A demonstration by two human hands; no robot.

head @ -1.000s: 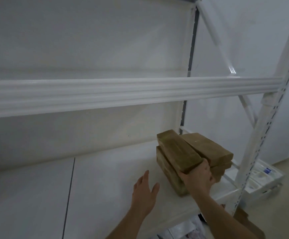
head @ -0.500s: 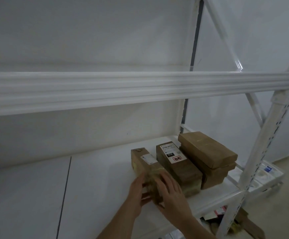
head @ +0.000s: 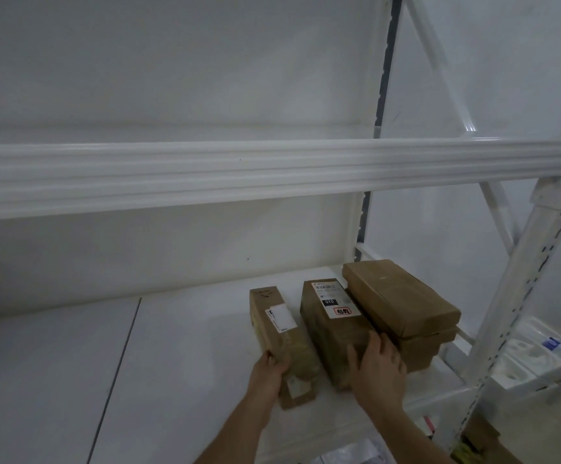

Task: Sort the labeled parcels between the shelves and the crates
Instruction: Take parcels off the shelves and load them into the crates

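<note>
Several long brown cardboard parcels lie on the white shelf board [head: 188, 329] at its right end. The leftmost parcel [head: 279, 333], with a white label, lies flat; my left hand [head: 267, 376] grips its near left corner. The middle parcel [head: 331, 326] carries a white label marked 010 and a red sticker. My right hand [head: 374, 370] rests on that parcel's near end with fingers spread. To the right, two unlabeled-looking parcels are stacked [head: 399, 303].
A white shelf beam [head: 272, 172] crosses the view above. The rack's perforated upright [head: 520, 296] stands at the right. Beyond it on the floor sits a white crate [head: 533, 360] with packets. Loose packaging lies below the shelf edge [head: 349, 455].
One second ago my right hand held a parcel on the stack. Now that parcel lies beside it and another lies left. My left hand holds the leftmost parcel; my right moved onto the middle one.
</note>
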